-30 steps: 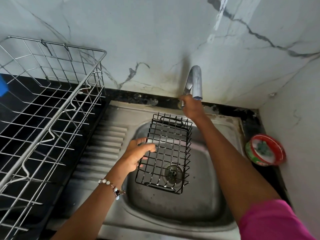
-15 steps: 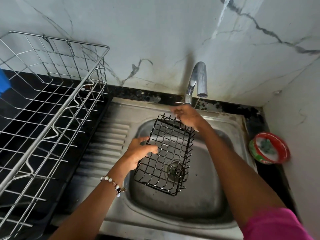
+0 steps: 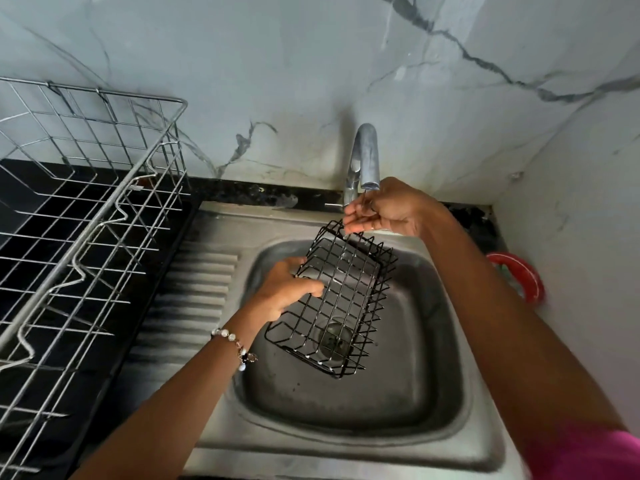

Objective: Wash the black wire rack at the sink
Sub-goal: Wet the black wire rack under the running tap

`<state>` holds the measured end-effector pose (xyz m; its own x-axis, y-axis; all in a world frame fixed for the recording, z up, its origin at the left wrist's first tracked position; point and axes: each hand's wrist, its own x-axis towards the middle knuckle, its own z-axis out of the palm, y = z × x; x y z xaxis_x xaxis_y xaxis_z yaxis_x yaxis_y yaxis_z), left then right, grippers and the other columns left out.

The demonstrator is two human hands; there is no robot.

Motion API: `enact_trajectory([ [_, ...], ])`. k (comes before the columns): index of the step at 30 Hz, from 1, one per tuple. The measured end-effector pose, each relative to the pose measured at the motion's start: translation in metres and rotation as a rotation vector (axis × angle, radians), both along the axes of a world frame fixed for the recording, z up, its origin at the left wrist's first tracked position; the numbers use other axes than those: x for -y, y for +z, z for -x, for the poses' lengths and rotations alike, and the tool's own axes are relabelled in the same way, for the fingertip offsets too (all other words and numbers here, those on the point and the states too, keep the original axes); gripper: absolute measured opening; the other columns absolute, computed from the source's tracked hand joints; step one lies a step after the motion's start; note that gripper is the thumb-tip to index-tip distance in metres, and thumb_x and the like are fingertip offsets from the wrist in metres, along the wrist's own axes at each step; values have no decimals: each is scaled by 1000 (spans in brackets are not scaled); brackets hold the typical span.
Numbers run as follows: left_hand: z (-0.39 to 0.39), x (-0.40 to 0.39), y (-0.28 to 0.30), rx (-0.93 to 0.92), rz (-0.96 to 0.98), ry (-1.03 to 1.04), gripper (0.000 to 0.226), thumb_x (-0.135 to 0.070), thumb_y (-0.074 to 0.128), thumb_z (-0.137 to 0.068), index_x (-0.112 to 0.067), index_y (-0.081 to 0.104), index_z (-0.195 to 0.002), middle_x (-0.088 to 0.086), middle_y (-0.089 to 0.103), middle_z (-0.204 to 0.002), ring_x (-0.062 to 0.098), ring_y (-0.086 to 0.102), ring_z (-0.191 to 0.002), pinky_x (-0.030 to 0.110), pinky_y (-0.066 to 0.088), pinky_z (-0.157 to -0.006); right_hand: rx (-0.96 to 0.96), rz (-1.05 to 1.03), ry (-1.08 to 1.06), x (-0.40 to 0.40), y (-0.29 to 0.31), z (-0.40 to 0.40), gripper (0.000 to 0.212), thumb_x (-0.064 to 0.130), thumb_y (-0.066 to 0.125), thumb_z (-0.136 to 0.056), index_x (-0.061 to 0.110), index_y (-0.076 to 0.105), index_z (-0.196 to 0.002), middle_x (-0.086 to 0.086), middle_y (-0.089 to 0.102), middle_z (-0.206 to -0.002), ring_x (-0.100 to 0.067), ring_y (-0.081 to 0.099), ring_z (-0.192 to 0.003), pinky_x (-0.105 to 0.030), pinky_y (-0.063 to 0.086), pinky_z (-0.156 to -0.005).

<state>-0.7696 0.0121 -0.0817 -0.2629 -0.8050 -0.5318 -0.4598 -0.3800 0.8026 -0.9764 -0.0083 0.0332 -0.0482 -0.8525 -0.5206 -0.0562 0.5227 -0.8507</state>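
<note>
Behind the right forearm, a red-rimmed container (image 3: pixel 526 278) is sitting half hidden. Over the sink (image 3: pixel 346 441), the left hand (image 3: pixel 282 292) is clamping its grip on the black wire rack (image 3: pixel 337 303) along its side, while the right hand (image 3: pixel 388 209), under the tap (image 3: pixel 363 157), is pinching its far rim.

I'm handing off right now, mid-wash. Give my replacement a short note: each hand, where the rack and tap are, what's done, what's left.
Left hand: grips the left long side of the black wire rack, holding it tilted over the sink basin.
Right hand: at the rack's far end, just below the tap spout, fingers loosely curled; whether it pinches the wire is unclear.
Done: rack is in position under the tap. No clear stream of water is visible.
Left: wet, scrub and rinse the rack. The silver dish rack stands to the left, probably for drying.
</note>
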Motion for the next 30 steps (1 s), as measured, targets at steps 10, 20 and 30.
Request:
enact_trajectory([
  [10,13,8,32,297,376,-265,84,-25,81,-55,-24,53,-134,-19,54,-80,9,55,-87,28,53,-82,36,-23,14,1,4,0,20,-16,40,-92,-16,58,-100,-31,63,-100,-39,67,-98,-41,58,-78],
  [20,18,8,34,626,586,-548,105,-39,82,-58,-19,32,-148,8,50,-130,27,46,-125,52,40,-101,-48,-3,-114,7,-7,-7,19,-13,40,-93,-16,57,-100,-31,60,-104,-37,65,-99,-41,59,-78],
  [30,21,4,26,733,675,-652,106,-47,78,-60,-17,30,-149,11,37,-143,29,37,-132,55,33,-105,107,-39,-126,4,-9,-4,21,-15,38,-92,-16,58,-97,-33,61,-104,-38,65,-99,-41,59,-79],
])
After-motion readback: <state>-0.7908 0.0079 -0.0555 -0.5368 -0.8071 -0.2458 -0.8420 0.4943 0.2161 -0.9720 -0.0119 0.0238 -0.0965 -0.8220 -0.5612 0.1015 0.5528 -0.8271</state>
